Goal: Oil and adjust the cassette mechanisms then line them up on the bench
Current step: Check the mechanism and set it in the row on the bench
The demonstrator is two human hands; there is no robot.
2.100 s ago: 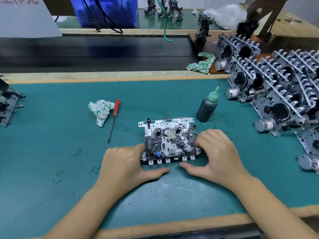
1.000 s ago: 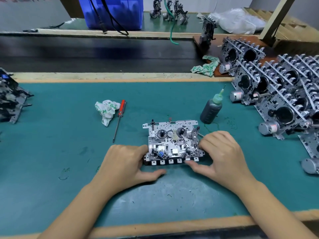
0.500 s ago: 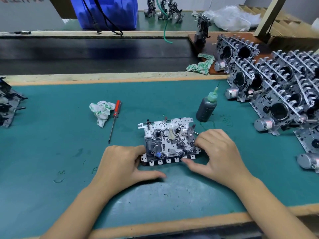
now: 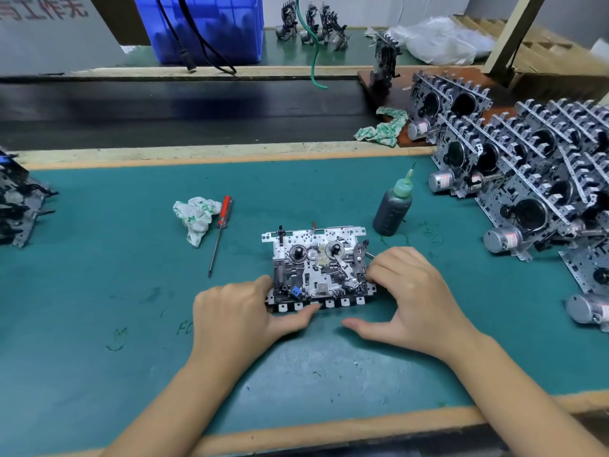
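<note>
Teal mat (image 4: 99,291) covers the bench, wood edging along near and far sides, and I see one mechanism (image 4: 318,267) lying flat mid-mat, a bit nearer the front edge than the back. Left hand (image 4: 237,316) grips its left end, fingers curled against the side, thumb laid along the front key row. Right hand (image 4: 410,298) has its fingers curled over the right end, thumb stretched out flat on the mat just in front, apart from the frame. Oil bottle (image 4: 392,211) stands upright just behind-right of the mechanism, nozzle tilted away, near the right knuckles but not touching. Screwdriver (image 4: 220,234) lies behind-left, red handle far end, tip toward me, touching or just beside a crumpled rag (image 4: 196,217). Rows (image 4: 514,166) of finished mechanisms stand on edge along the right side, well apart from the hands; the nearest one sits by the right edge of view. More parts (image 4: 19,209) at the left edge. Open mat lies left of the left hand and between the forearms up to the front edging. Second rag (image 4: 382,128) sits past the back edging.
</note>
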